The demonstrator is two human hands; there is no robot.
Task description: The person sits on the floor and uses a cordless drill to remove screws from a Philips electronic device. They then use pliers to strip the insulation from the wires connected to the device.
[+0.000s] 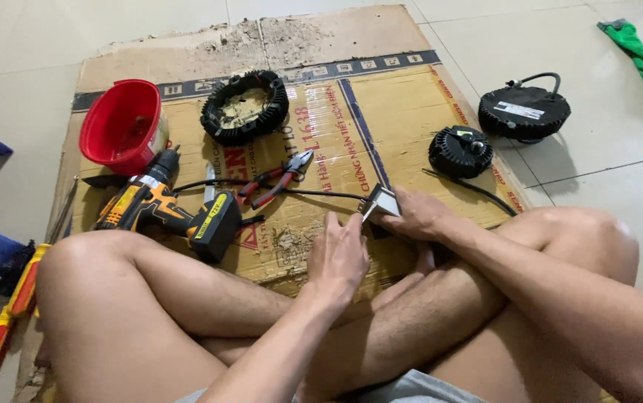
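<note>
small grey metal part (381,201) between both hands | right hand (417,215) grips it | left hand (338,257) pinches its near edge

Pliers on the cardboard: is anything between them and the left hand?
A thin black cable runs across the cardboard between the left hand and the red-handled pliers. Nothing else blocks the way. The right hand holds a small grey metal piece.
</note>
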